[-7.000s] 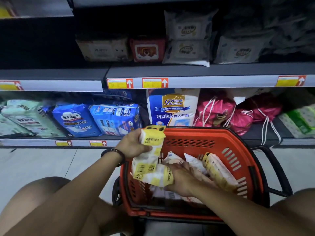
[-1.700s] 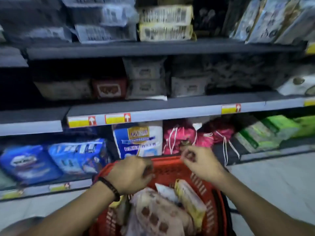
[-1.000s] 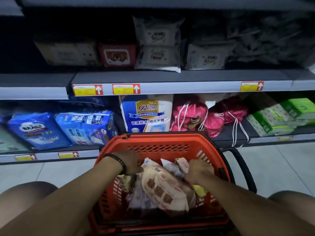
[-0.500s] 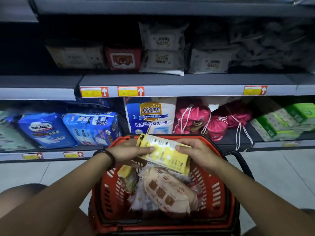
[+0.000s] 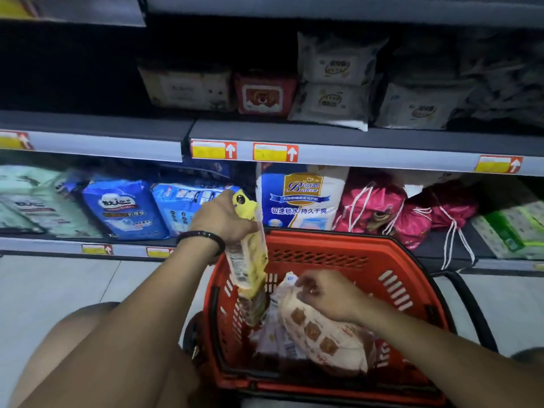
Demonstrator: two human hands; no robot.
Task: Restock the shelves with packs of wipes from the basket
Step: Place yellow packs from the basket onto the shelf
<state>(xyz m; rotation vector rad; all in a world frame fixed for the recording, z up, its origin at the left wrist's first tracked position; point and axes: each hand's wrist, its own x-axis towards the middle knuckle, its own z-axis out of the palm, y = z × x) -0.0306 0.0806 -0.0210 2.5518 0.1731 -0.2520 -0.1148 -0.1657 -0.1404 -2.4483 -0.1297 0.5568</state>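
A red plastic basket (image 5: 409, 278) stands on the floor below the shelves. My left hand (image 5: 220, 219) grips the top of a yellow pack of wipes (image 5: 250, 260) that hangs upright over the basket's left rim. My right hand (image 5: 326, 293) reaches down into the basket, its fingers curled at the top of a cream pack with brown squares (image 5: 321, 334); whether it holds that pack is unclear. More packs lie underneath. The middle shelf (image 5: 368, 148) carries white and red wipe packs (image 5: 332, 83).
The bottom shelf holds blue diaper packs (image 5: 123, 207), a blue-and-white pack (image 5: 300, 195), pink drawstring bags (image 5: 382, 213) and green packs (image 5: 515, 228). The basket's black handle (image 5: 477, 310) sticks out on the right. My knee (image 5: 88, 325) is at lower left on the tiled floor.
Both hands held the yellow pack flat above the basket; now the left hand alone holds it upright at the left, and the right hand has dropped back into the basket.
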